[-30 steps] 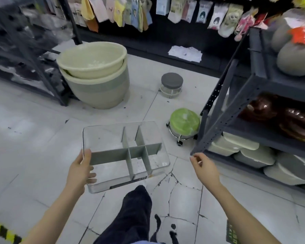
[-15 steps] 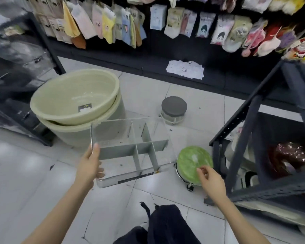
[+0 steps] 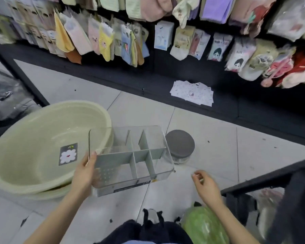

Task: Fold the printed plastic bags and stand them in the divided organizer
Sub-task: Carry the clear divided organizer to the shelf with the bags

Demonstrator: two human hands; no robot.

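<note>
A clear plastic organizer (image 3: 163,173) with grey dividers hangs above the tiled floor, its compartments holding nothing. My left hand (image 3: 84,174) grips its left wall, thumb on the rim. My right hand (image 3: 205,185) floats to the right of the organizer, apart from it, fingers loosely curled and holding nothing. A pile of white printed plastic bags (image 3: 192,93) lies flat on the black base ledge of the far display.
Stacked pale green basins (image 3: 33,147) sit to the left, partly behind the organizer. A grey-topped stool (image 3: 180,144) stands just past it, a green-topped stool (image 3: 203,226) by my legs. A black shelf frame (image 3: 271,175) runs at the right. Socks hang on the far wall.
The view has tilted up and moved toward the sock wall. My left hand has carried the organizer forward, over the basins' edge and the grey stool. My right hand stays free beside it.
</note>
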